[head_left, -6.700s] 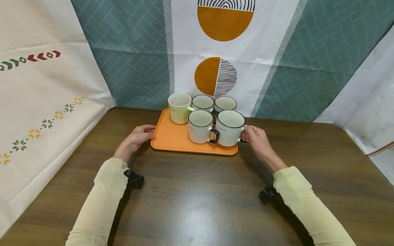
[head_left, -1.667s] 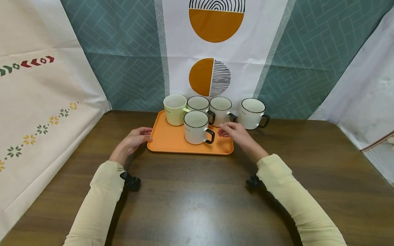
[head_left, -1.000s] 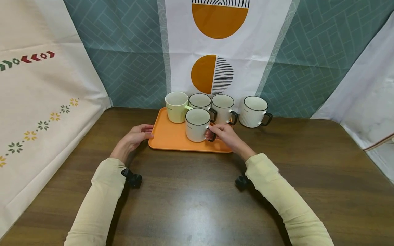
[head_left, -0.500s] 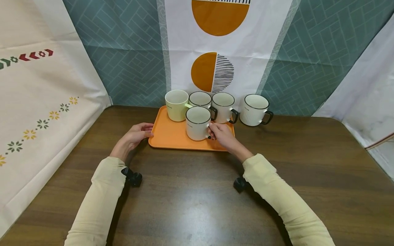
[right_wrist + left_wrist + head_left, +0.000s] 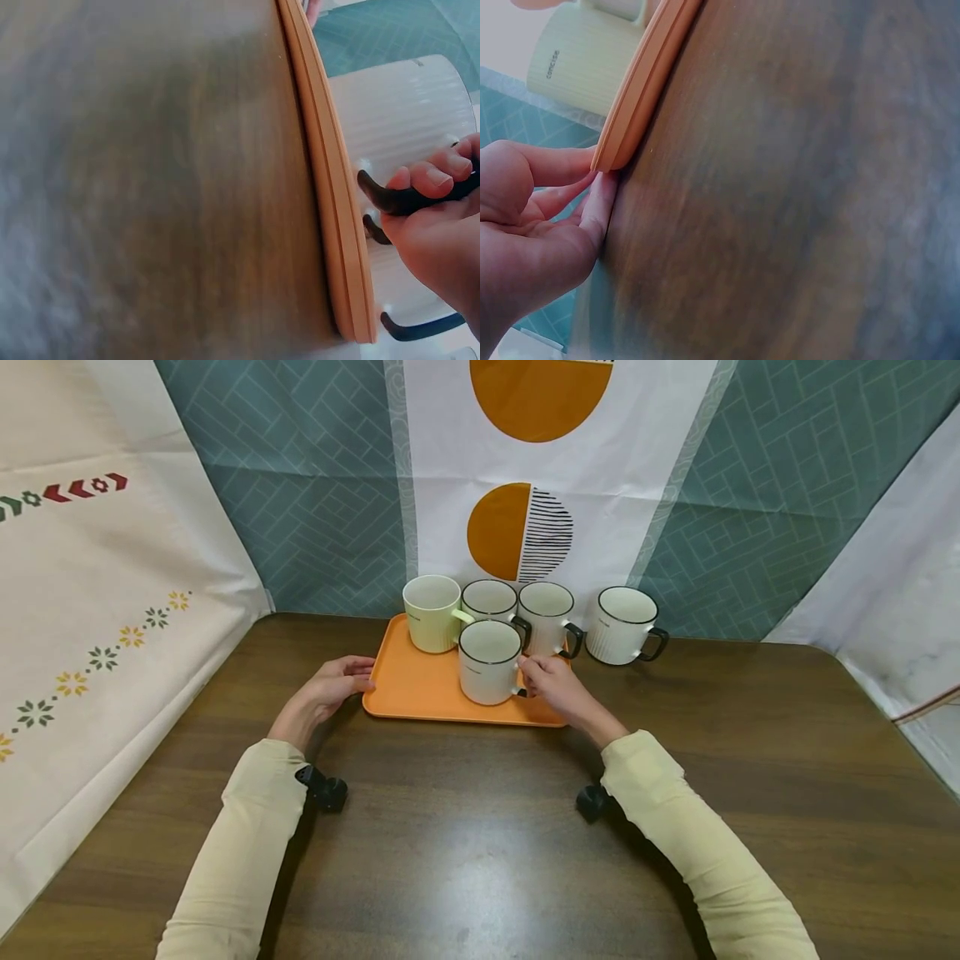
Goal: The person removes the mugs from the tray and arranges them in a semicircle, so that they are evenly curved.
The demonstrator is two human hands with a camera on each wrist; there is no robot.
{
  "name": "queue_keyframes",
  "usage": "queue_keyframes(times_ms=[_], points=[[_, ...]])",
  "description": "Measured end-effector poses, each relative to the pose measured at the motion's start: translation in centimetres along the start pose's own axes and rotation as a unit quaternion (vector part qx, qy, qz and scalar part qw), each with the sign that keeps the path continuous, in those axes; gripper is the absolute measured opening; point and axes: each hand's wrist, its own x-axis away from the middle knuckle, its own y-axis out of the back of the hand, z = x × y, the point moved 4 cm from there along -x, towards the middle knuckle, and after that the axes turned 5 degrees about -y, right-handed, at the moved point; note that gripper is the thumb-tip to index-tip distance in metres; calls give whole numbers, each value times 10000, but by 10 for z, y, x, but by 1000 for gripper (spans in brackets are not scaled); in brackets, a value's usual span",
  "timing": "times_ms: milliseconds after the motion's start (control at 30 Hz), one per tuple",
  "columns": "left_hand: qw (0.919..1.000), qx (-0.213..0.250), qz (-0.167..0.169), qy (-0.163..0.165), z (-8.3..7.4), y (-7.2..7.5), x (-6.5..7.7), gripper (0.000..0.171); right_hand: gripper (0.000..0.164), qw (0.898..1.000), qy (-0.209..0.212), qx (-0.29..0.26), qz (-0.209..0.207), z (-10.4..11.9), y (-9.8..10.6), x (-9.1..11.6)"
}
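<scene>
In the head view, my left hand [image 5: 322,693] pinches the left edge of an orange tray [image 5: 405,702]. The left wrist view shows the thumb on the tray rim [image 5: 641,97] and fingers under it. My right hand [image 5: 558,689] grips the black handle of a white, black-rimmed mug [image 5: 489,672] at the tray's front. Fingers curl around that handle [image 5: 401,199] in the right wrist view. Behind it on the tray stand a pale green mug [image 5: 431,618] and two more white mugs, one in the middle [image 5: 487,599] and one at right [image 5: 542,627].
Right of the tray, another white mug [image 5: 618,631] stands on the brown wooden table [image 5: 450,835], its black handle to the right. A patterned teal and white cloth [image 5: 315,527] hangs right behind the tray. Light cloths hang along both sides.
The mug once at the tray's front right now stands on the table to the right. My right hand has since taken the front mug's handle and shifted it slightly right. The left hand stays put.
</scene>
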Motion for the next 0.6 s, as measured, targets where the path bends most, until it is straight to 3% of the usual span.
queue_keyframes(times_ms=[267,600], points=[[10000,12,5,-20,0,1,0,59,41,9997,-63,208,149,0,9,2],[10000,27,-10,-28,1,0,-1,59,39,9990,-284,-37,331,2,19,11]])
